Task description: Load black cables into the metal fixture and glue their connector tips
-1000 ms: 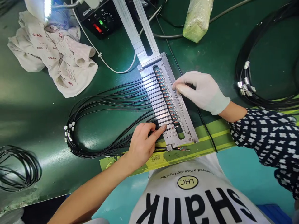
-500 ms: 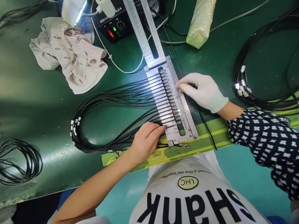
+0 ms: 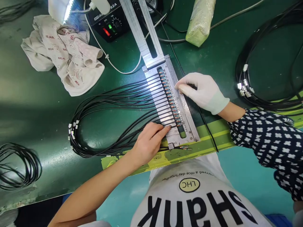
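A slotted metal fixture (image 3: 174, 134) lies at a slant on the green bench, with a row of black cables (image 3: 132, 91) laid across it. Small stripped ends with metal-and-orange connectors (image 3: 169, 91) line its long slot. My bare left hand (image 3: 151, 138) is closed, thumb and forefinger pressed on the lowest cable in the row, just left of the slot. My right hand (image 3: 201, 91), in a white glove, pinches at the metal bar along the fixture's right side; its fingertips partly hide the spot. Loose cable ends (image 3: 184, 147) lie by the fixture's near end.
Behind the fixture stands a black control box (image 3: 111, 23) with lit switches, beside a bright lamp (image 3: 68, 12). A printed cloth (image 3: 63, 56) lies left. A wrapped block (image 3: 201, 22) is at the back. Cable coils lie at far left (image 3: 21, 167) and right (image 3: 243, 72).
The view has shifted slightly, so the bench things sit further left. My left fingertips have slid a little right along the cable, toward the slot. My right hand stays at the bar.
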{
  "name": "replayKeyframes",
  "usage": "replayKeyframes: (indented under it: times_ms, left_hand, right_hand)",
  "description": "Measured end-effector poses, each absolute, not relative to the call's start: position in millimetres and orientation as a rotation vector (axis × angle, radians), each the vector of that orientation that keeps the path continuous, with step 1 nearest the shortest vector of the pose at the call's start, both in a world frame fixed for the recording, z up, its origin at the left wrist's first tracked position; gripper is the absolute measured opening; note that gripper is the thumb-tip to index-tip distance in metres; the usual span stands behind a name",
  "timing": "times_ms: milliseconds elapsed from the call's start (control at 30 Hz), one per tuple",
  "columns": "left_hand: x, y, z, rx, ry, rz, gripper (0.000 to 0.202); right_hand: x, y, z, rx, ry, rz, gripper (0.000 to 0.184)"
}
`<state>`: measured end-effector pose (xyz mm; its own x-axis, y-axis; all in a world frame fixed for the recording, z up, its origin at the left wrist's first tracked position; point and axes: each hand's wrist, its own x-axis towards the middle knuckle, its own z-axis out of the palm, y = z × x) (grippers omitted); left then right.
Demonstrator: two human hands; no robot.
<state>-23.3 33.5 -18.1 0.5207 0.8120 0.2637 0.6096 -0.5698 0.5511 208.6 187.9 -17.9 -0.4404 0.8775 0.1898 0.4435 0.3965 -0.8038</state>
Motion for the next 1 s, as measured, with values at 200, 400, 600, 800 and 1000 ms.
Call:
replayKeyframes:
  times_ms: [200, 400, 600, 800, 1000]
  left_hand:
    - [-27.5, 33.6, -21.8, 2.406, 1.145, 0.655, 0.046]
    - [-29.9, 32.7, -24.4, 2.388, 1.143, 0.654, 0.048]
    - [-28.7, 31.6, -19.5, 2.446, 1.144, 0.652, 0.05]
    - [-25.2, 35.2, -22.2, 2.387, 1.133, 0.74, 0.048]
    - [-22.1, 27.8, -21.6, 2.502, 1.329, 0.584, 0.042]
  right_hand:
    - [209.1, 188.5, -19.1, -1.113, -2.042, 0.928, 0.023]
    - [209.4, 189.1, -19.5, -1.145, -2.055, 0.948, 0.023]
    - [208.9, 189.7, -19.5, -1.104, -2.035, 0.945, 0.022]
    - [209.4, 190.2, -19.5, -1.074, -2.039, 0.962, 0.021]
    - [210.3, 190.5, -19.1, -1.058, -2.041, 0.935, 0.021]
